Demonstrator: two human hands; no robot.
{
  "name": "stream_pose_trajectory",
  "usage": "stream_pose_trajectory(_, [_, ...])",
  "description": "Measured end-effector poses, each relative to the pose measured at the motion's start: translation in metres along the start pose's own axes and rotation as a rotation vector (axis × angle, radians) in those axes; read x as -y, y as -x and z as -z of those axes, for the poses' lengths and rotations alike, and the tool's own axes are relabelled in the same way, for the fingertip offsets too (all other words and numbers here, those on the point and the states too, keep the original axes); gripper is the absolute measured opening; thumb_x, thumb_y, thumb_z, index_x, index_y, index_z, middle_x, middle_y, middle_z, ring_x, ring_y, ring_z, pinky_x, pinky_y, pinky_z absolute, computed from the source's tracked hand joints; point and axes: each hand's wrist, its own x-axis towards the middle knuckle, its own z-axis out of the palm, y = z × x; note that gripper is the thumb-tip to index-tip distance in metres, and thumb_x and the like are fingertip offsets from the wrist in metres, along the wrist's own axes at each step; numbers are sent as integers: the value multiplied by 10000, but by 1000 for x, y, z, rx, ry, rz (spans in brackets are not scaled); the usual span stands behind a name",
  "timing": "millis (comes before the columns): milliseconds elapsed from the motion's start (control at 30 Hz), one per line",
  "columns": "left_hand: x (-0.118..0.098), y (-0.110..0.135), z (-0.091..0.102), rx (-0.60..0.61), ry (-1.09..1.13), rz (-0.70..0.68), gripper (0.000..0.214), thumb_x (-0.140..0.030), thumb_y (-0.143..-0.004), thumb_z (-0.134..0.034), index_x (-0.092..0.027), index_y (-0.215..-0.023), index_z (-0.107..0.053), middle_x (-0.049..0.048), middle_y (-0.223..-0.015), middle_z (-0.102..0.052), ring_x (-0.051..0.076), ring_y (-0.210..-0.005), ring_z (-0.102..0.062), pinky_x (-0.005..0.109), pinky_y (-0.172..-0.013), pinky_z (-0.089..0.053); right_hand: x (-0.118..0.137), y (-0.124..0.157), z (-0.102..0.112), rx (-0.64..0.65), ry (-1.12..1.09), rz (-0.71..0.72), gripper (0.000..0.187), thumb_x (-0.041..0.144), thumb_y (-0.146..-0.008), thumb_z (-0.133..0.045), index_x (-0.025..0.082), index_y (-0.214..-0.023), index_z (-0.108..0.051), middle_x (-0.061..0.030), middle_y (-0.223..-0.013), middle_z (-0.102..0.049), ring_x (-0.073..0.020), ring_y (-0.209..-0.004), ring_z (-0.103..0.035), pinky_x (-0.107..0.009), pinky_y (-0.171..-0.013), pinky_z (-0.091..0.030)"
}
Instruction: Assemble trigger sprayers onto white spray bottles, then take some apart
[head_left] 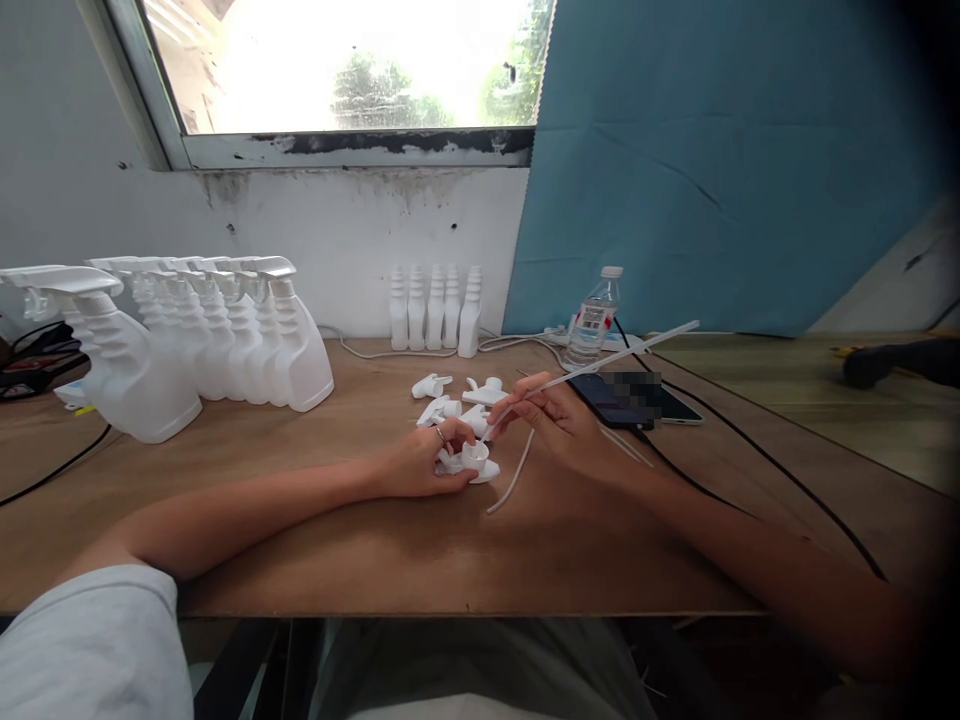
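My left hand [424, 462] rests on the wooden table [315, 520] with its fingers closed round a white spray trigger head [474, 460]. My right hand [559, 418] pinches a long thin white dip tube [615, 358]. The tube slants up to the right, and its lower end points at the trigger head. A second loose tube [513, 476] lies on the table between my hands. Several more white trigger heads [454, 397] lie just behind my hands.
A row of assembled white spray bottles [202, 340] stands at the left. Several capless white bottles [435, 308] stand against the wall. A water bottle [592, 318], a dark phone [611, 400] and black cables [750, 450] lie to the right.
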Motion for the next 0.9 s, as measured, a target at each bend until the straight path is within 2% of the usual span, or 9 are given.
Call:
stream_pose_trajectory(200, [-1, 0, 1, 4, -29, -11, 385, -426, -796, -668, -209, -1087, -537, 3, -865, -582, 113, -701, -537, 252, -660, -461, 4, 3, 0, 67, 99, 46, 181, 411, -973, -500, 230, -967, -490, -42, -898, -703, -177, -802, -703, -364, -786, -564])
stream_pose_trajectory(333, [0, 0, 2, 23, -30, 8, 416, -449, -807, -657, -205, -1124, -543, 10, -889, -599, 117, -707, -551, 258, -664, -473, 10, 4, -4, 83, 169, -12, 206, 409, -956, -520, 219, -970, -600, -57, -939, -679, -176, -819, -690, -346, -789, -565])
stream_pose_trajectory(500, [4, -1, -1, 1, 34, -29, 453, -428, -798, -666, -203, -1160, -513, 35, -941, -635, 138, -756, -583, 274, -687, -499, 16, 0, -7, 112, 320, -111, 205, 369, -917, -559, 201, -901, -675, -44, -857, -683, -160, -774, -645, -297, -728, -536])
stream_pose_trajectory(667, [5, -2, -3, -10, 91, -25, 441, -407, -785, -681, -193, -1126, -503, 15, -882, -631, 121, -705, -577, 257, -642, -497, 9, -2, -6, 223, 345, -131, 182, 340, -896, -564, 200, -869, -679, -40, -878, -699, -168, -807, -644, -302, -760, -524])
stream_pose_trajectory(900, [1, -1, -1, 8, 98, 20, 416, -409, -778, -678, -206, -1096, -503, 2, -875, -608, 125, -744, -570, 258, -679, -478, 6, 0, -8, 210, 360, -121, 233, 359, -937, -504, 191, -839, -632, -30, -799, -645, -140, -687, -590, -280, -668, -481])
